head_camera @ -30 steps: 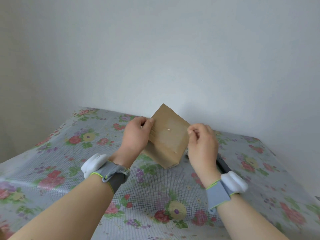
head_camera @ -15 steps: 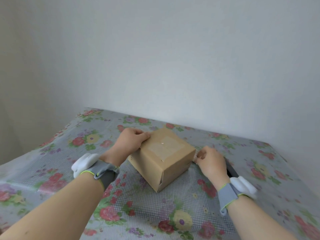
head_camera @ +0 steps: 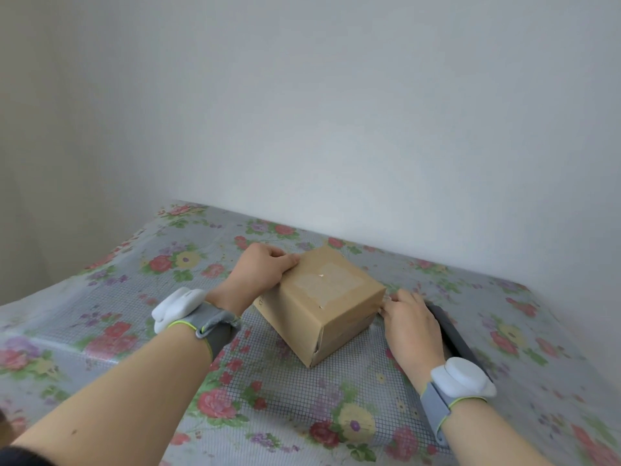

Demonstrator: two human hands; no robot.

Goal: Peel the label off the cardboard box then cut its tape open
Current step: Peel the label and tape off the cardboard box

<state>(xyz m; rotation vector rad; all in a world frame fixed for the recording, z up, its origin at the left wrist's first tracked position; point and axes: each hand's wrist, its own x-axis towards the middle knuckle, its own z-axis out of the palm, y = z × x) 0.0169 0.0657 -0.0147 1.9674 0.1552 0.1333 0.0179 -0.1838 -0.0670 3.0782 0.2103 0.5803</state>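
Left hand (head_camera: pixel 260 275) curls over the far top edge of the cardboard box (head_camera: pixel 312 317), which sits mid-bench (head_camera: pixel 268 398). Right hand (head_camera: pixel 413 327) lies against its right side, grip impossible to tell, above a dark tool (head_camera: pixel 453 338).

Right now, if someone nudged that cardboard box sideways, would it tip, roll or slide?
Probably slide: the box sits flat on a glossy-looking tablecloth. Tipping seems unlikely, since it is squat and broad-based. It likely feels stiff: its edges look crisp where the left hand holds it.
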